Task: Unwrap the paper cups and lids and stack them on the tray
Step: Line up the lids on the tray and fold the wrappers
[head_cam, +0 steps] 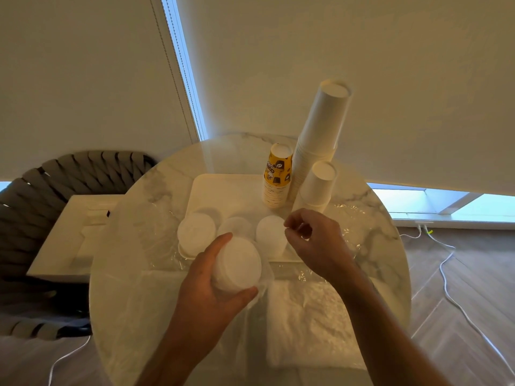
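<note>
A white tray lies on the round marble table. On it stand a tall stack of white cups, a shorter white stack and a yellow printed stack, all upside down. White lid stacks sit along the tray's near edge. My left hand grips another stack of white lids just in front of the tray, with clear wrap hanging off its right side. My right hand hovers over the tray's near right corner, fingers curled, thumb and forefinger pinched; whether they hold wrap is unclear.
Loose clear plastic wrap lies on the table right of the tray. A white textured packet rests near the front edge. A woven chair and a white box stand to the left. Cables run over the floor at right.
</note>
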### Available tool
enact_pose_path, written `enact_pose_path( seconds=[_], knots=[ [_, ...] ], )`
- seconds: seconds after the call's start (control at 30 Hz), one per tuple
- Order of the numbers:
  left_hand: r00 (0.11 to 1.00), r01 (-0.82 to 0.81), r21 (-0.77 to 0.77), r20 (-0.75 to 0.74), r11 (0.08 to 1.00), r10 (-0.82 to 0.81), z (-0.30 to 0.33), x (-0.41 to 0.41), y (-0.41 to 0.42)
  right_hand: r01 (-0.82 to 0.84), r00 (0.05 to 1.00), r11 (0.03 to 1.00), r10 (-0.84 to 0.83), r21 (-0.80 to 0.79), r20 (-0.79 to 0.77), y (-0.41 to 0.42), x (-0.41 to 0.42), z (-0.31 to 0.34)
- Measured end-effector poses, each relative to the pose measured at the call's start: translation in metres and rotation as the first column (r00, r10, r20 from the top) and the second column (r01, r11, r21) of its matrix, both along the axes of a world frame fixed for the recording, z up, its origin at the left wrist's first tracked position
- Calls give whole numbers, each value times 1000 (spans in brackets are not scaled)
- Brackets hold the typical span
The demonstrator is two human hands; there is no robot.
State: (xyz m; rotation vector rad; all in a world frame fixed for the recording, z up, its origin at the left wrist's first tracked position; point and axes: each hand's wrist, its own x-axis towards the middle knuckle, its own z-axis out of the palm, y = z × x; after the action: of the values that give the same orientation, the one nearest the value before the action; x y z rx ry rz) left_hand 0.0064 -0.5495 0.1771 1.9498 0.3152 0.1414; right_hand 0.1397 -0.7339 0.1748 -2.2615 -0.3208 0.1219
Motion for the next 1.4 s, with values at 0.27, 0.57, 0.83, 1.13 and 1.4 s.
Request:
enact_pose_path(
  seconds=[0.27,0.57,0.83,1.13,1.4],
  knots=[
    [1000,7,-26,-15,1000,-7,2,0,-6,-252,957,941,277,228,-86,23,-29,36],
    [1000,-10,-43,2,999,10,2,2,-5,-392,909,918,397,65,-128,32,-38,28],
    [1000,-9,-62,-13,998,8,0,1,-4,-367,909,921,384,129,-162,31,-39,29],
    [999,-44,-17,-2,999,44,1,-3,-1,5,996,989,8,147,-87,-2,-9,14],
    [999,-34,-37,3,999,34,1,-6,2,187,969,948,-221,-257,-113,-32,22,-65]
  ],
)
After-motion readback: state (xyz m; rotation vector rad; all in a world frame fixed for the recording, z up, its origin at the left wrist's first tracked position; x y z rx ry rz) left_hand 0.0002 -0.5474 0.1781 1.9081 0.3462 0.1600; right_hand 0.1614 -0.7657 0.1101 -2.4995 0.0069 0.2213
